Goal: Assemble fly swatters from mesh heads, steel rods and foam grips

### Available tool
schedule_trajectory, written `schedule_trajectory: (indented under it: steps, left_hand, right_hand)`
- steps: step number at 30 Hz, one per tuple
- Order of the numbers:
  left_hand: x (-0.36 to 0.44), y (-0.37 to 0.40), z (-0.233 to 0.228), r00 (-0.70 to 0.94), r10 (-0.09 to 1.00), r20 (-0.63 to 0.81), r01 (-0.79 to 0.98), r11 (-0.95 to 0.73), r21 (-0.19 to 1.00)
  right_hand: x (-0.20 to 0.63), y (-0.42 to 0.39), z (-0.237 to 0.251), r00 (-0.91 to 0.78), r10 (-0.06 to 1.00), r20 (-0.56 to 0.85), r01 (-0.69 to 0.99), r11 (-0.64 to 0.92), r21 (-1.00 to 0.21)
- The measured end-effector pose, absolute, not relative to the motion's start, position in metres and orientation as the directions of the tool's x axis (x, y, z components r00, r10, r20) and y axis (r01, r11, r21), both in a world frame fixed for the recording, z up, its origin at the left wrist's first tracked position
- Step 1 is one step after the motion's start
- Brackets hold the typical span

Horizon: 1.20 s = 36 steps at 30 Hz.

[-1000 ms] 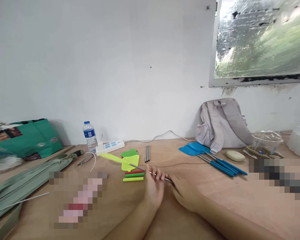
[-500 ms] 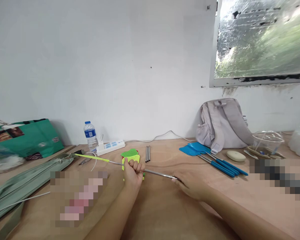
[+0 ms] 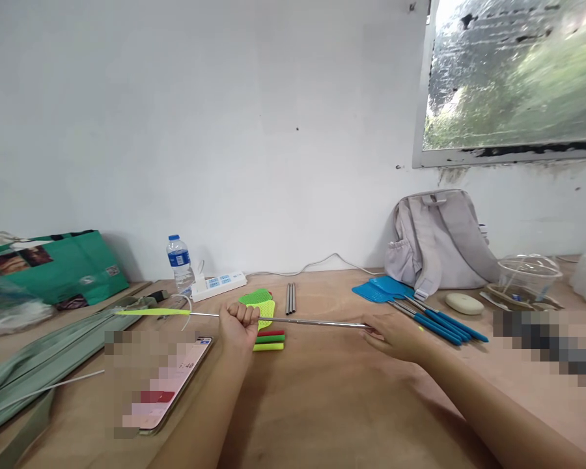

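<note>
My left hand (image 3: 239, 331) is wrapped in a fist round the thin metal rod of a telescopic fly swatter (image 3: 317, 322). The swatter's yellow-green head (image 3: 153, 312) points left, seen edge-on. At the rod's right end, my right hand (image 3: 394, 336) pinches the metal between thumb and fingers. Behind my left hand lie a green swatter head (image 3: 254, 297) and a yellow mesh swatter head (image 3: 267, 313). Red, green (image 3: 271, 339) and yellow tubes rest side by side just right of my left wrist. Three grey metal tubes (image 3: 291, 298) lie farther back.
Several blue fly swatters (image 3: 437, 324) lie on the right, before a grey backpack (image 3: 439, 241) and near a pale oval object (image 3: 463, 303). To the left are a phone (image 3: 176, 384), a water bottle (image 3: 178, 260), a power strip (image 3: 219, 285) and a green bag (image 3: 85, 267).
My hands have moved farther apart, the left one leftward and the right one rightward and up. More bare rod shows between them, and the rod is nearer level. The coloured tubes are more visible.
</note>
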State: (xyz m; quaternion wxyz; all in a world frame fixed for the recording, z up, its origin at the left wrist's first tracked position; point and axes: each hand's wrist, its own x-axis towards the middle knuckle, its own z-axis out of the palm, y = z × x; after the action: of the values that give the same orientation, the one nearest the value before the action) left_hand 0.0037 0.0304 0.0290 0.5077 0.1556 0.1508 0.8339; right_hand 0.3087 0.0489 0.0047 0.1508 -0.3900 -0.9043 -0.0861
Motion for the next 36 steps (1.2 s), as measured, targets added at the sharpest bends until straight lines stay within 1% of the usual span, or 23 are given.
schedule_trajectory:
  steps: [2,6,11,16,21,25,30,33,36]
  left_hand:
    - [0.000,0.030,0.030,-0.446,0.887,0.117,-0.794,-0.453,0.404]
    - [-0.003,0.030,0.030,-0.461,0.877,0.133,-0.786,-0.473,0.397]
    - [-0.001,0.030,0.030,-0.435,0.887,0.158,-0.795,-0.460,0.395]
    - [-0.010,0.029,0.033,-0.467,0.868,0.169,-0.778,-0.495,0.387]
    - [-0.023,0.030,0.031,-0.497,0.848,0.185,-0.762,-0.529,0.374]
    - [-0.027,0.032,0.030,-0.481,0.853,0.205,-0.767,-0.522,0.373]
    - [-0.024,0.030,0.029,-0.462,0.853,0.243,-0.769,-0.522,0.368]
    - [-0.023,0.027,0.026,-0.445,0.847,0.291,-0.771,-0.527,0.357]
    - [-0.021,0.025,0.023,-0.399,0.862,0.311,-0.797,-0.494,0.347]
  right_hand:
    - [0.318,0.056,0.002,-0.639,0.675,0.369,0.752,0.649,0.116]
    - [0.337,0.069,-0.004,-0.605,0.682,0.411,0.789,0.582,0.196]
    - [0.350,0.074,-0.005,-0.583,0.698,0.415,0.810,0.539,0.231]
    - [0.365,0.076,-0.002,-0.546,0.722,0.425,0.838,0.475,0.268]
    - [0.387,0.080,-0.004,-0.507,0.721,0.472,0.862,0.421,0.283]
    - [0.399,0.083,-0.006,-0.488,0.719,0.495,0.873,0.395,0.287]
    - [0.402,0.084,-0.008,-0.485,0.717,0.500,0.874,0.414,0.255]
    - [0.401,0.083,-0.009,-0.464,0.749,0.473,0.886,0.399,0.236]
    - [0.404,0.081,-0.006,-0.415,0.777,0.473,0.909,0.374,0.183]
